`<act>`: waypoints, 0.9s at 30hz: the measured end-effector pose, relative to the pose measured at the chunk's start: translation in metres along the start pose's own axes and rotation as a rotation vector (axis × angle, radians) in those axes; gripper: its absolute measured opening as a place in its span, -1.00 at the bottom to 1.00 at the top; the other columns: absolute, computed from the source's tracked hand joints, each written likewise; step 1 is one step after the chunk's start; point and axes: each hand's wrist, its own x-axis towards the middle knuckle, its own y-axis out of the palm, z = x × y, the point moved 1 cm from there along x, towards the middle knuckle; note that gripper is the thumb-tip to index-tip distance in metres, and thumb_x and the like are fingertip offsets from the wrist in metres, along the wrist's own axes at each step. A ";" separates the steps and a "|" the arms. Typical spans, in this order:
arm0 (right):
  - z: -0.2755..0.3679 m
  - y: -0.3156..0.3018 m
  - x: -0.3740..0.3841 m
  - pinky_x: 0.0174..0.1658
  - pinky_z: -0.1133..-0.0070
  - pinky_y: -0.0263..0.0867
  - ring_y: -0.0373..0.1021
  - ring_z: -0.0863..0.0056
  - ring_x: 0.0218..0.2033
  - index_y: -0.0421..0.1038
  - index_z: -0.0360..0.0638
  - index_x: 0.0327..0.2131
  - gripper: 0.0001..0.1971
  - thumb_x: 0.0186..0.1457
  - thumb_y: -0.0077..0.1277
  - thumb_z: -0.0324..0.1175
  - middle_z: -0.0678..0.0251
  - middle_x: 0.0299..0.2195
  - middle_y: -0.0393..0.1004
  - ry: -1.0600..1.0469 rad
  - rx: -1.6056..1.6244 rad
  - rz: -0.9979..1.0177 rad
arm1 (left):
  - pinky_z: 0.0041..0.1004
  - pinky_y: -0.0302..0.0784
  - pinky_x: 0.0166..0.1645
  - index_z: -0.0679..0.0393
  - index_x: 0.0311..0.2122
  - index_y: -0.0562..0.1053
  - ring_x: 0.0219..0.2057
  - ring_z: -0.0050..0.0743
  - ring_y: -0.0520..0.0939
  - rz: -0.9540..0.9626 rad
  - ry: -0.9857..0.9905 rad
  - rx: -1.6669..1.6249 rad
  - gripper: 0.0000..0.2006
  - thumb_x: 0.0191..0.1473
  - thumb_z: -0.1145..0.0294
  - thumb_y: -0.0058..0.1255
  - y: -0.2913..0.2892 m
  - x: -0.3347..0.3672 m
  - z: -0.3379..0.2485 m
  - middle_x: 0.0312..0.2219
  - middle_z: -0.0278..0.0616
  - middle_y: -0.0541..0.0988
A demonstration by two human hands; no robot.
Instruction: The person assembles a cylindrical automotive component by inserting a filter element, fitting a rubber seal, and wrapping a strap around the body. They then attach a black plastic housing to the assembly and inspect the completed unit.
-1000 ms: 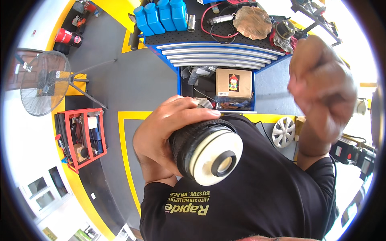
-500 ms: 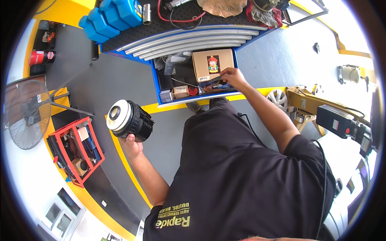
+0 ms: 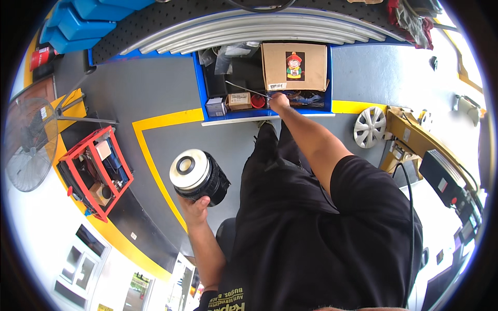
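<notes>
At the lower left, my left hand [image 3: 195,209] is closed round the lower side of a black ribbed cylindrical part [image 3: 213,181]. Its cream round end, with a dark ring in the middle, faces up and left. My right hand [image 3: 280,101] is inside the open blue drawer [image 3: 201,90], fingers closed among small items at the front. A thin metal rod [image 3: 241,86] lies slantwise there, its right end meeting my fingers; whether I grip it is hidden. Just behind that hand sits a cardboard box [image 3: 311,54] with a cartoon picture. A red round cap [image 3: 258,101] is to the left.
Small cartons [image 3: 239,101] and plastic bags [image 3: 228,54] share the drawer. Above it runs a black perforated worktop [image 3: 171,23] with blue bins [image 3: 83,23]. A red-framed cart [image 3: 98,171] and a fan [image 3: 32,142] stand left; a wheel cover [image 3: 370,127] stands right.
My right hand has moved left and forward from the cardboard box's edge to the rod's end. The black part in my left hand has come closer to my body. The view has shifted.
</notes>
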 end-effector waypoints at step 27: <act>0.155 -0.287 -0.322 -0.11 0.47 0.51 0.60 0.52 -0.23 0.60 -0.23 -0.04 -0.76 0.26 0.18 -0.39 0.30 -0.24 0.70 -0.861 0.030 0.164 | -0.26 0.63 0.09 0.29 0.24 0.31 -0.02 -0.22 0.71 0.046 0.598 0.308 -0.01 -0.32 0.28 0.66 0.074 -0.028 -0.144 -0.03 -0.01 0.65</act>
